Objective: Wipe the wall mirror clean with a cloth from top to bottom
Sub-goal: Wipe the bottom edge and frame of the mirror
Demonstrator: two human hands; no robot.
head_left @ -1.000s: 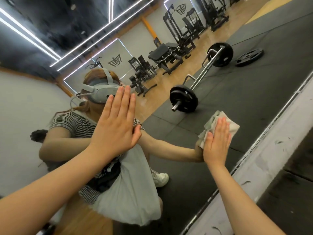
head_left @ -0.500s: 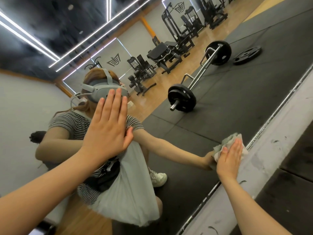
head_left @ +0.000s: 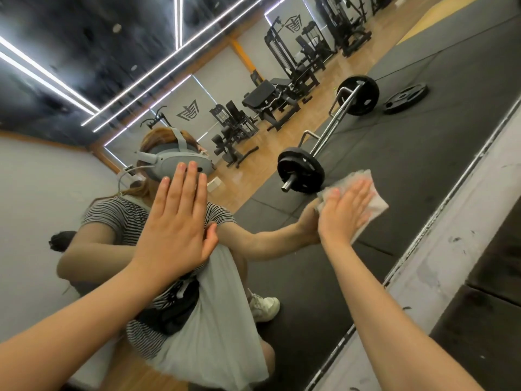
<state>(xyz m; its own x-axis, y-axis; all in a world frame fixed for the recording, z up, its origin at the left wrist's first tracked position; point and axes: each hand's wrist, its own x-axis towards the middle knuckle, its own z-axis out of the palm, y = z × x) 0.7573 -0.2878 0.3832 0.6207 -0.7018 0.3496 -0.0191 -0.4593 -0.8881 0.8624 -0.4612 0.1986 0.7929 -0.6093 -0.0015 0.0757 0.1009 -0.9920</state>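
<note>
- The cloth (head_left: 375,203) lies flat on the wall mirror (head_left: 423,170), right of centre, near its bottom edge.
- My right hand (head_left: 342,211) presses it with straight fingers, gripping nothing.
- My left hand (head_left: 176,224) rests flat on the glass, fingers released.
- I judge I am mid-wipe on the lower glass; next I need steady pressure toward the metal trim (head_left: 451,204).
- The mirror's bottom edge runs diagonally, near-left to far-right.

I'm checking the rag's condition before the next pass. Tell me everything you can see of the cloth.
The pale grey-white crumpled cloth looks like thin, soft fabric, bunched with wrinkled edges. The right hand presses it flat against the wall mirror with straight fingers, covering its middle; corners stick out above and right. It sits near the mirror's lower edge.
</note>
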